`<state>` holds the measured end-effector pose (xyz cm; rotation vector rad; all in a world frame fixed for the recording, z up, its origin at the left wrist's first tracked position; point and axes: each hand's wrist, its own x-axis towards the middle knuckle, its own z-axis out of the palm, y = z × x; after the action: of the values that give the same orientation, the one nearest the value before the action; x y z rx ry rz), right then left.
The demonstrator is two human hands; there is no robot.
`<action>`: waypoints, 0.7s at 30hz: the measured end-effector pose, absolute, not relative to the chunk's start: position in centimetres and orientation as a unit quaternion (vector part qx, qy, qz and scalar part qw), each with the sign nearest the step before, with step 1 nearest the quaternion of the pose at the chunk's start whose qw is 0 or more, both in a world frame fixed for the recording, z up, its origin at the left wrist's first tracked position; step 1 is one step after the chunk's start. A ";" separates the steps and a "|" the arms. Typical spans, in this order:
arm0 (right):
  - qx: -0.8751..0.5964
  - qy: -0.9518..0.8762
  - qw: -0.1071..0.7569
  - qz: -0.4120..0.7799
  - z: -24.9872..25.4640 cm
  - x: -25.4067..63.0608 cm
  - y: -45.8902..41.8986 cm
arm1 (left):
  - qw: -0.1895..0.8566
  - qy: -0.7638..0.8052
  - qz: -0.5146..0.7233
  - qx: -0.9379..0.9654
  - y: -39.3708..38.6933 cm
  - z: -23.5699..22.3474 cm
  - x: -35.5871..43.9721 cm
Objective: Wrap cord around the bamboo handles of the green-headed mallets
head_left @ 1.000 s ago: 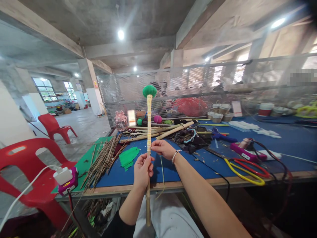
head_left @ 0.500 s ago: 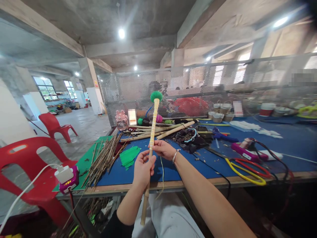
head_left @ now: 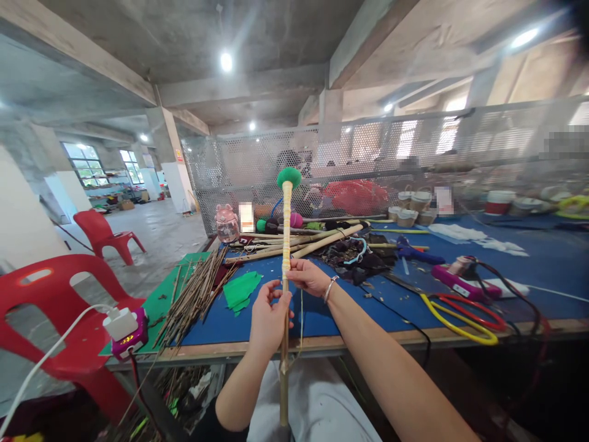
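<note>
A thin bamboo stick [head_left: 284,393] stands nearly upright in front of me, its lower end over my lap. At its top sits a round green head [head_left: 289,178], and pale yellow wrapping [head_left: 286,233] runs down the upper shaft. My left hand [head_left: 270,313] is closed around the bare shaft just below the wrapping. Just above it, my right hand [head_left: 309,277] pinches the lower end of the wrapping, fingertips against the stick. From there a pale loose strand [head_left: 302,319] hangs down past the table edge. A bracelet [head_left: 329,288] circles my right wrist.
A bundle of thin sticks [head_left: 196,294] and a green cloth piece [head_left: 242,291] lie left on the blue table [head_left: 216,331]. Yellow-handled scissors [head_left: 460,328] and a purple power strip [head_left: 460,282] are right. Thicker poles [head_left: 329,241] lie behind. A red chair [head_left: 50,313] stands left.
The stick has swung more upright, its lower end moving right and its green head slightly left. Both hands have shifted a little right, still on the stick.
</note>
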<state>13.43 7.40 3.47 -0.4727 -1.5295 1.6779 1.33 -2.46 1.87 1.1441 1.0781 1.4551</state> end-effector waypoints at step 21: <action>-0.207 -0.638 0.388 0.632 3.0 12.9 7.8 | 0.432 0.463 0.610 0.476 -0.9 0.9 0.5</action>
<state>12.87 7.75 3.01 -0.5257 -1.6235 1.6073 0.51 -0.88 0.89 1.1863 1.1533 1.5213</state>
